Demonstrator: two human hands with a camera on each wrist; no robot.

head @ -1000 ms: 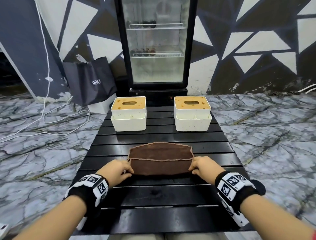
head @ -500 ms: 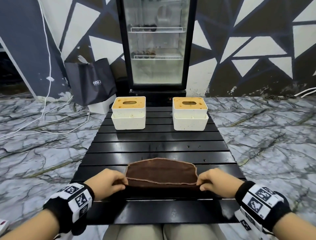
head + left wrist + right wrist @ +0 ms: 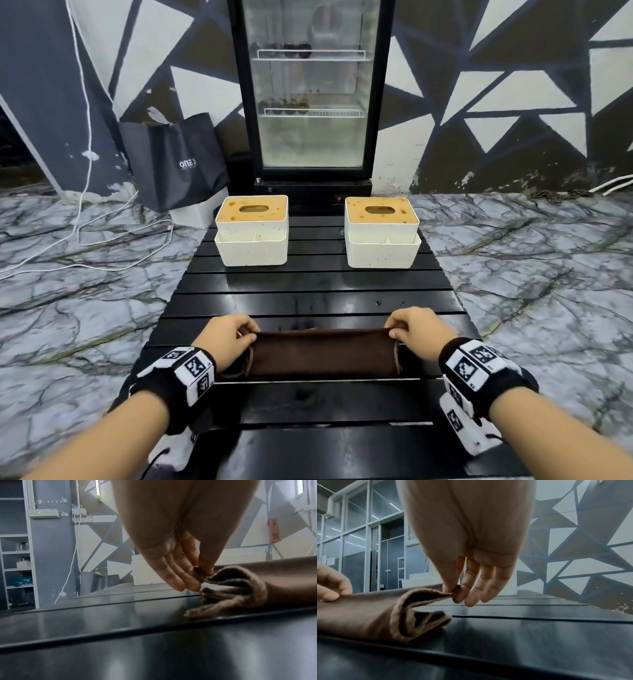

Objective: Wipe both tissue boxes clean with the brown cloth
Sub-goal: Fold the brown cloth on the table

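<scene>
The brown cloth (image 3: 323,353) lies folded into a long band on the near part of the black slatted table (image 3: 315,284). My left hand (image 3: 236,334) pinches its left end (image 3: 205,577) between thumb and fingers. At the right end of the brown cloth (image 3: 373,614), my right hand (image 3: 406,325) pinches a corner (image 3: 455,592) the same way. Two white tissue boxes with stained orange-brown lids stand at the far end: the left box (image 3: 252,230) and the right box (image 3: 381,232). Both are well beyond my hands.
A glass-door fridge (image 3: 310,99) stands behind the table. A dark bag (image 3: 174,161) leans against the wall at the left, with white cables (image 3: 102,236) on the marble floor. In the right wrist view my left hand (image 3: 331,586) shows at the far edge.
The far edge of the cloth has been folded over toward me, so the cloth is now a narrower band. Both hands kept hold of its ends.
</scene>
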